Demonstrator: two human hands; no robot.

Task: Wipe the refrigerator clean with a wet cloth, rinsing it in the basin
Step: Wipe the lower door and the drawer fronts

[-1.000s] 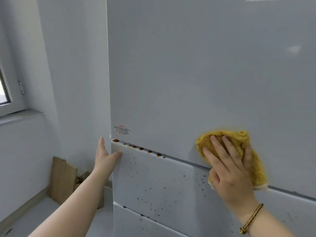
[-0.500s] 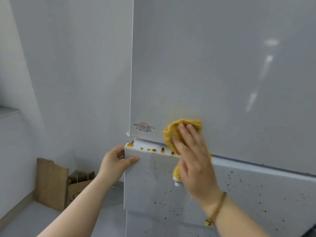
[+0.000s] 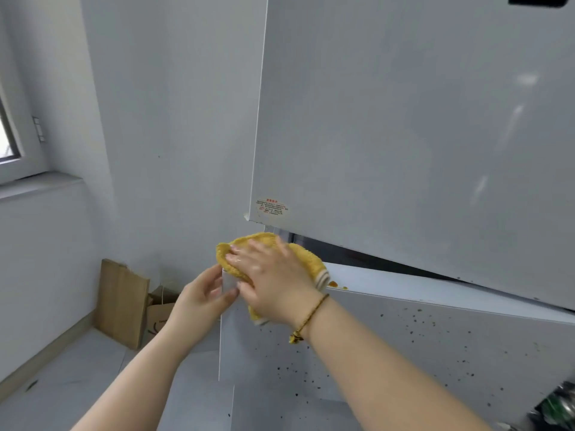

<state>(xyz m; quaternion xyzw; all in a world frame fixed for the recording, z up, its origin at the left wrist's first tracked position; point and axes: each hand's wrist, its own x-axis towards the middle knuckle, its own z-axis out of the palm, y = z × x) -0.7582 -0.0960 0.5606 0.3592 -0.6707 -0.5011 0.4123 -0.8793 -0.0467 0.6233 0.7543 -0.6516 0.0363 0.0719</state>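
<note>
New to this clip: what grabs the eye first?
A fluffy yellow cloth at the centre, pressed by the right hand onto the top edge of the pulled-out white drawer front, whose left corner the left hand grips. Orange drops sit on that edge right of the cloth, and dark speckles dot the panel below.

Your left hand [image 3: 202,295] pinches the door [image 3: 404,331] corner, thumb in front. Your right hand [image 3: 273,281] lies flat, fingers spread, pressing the cloth [image 3: 306,259]; both forearms reach up and forward.
</note>
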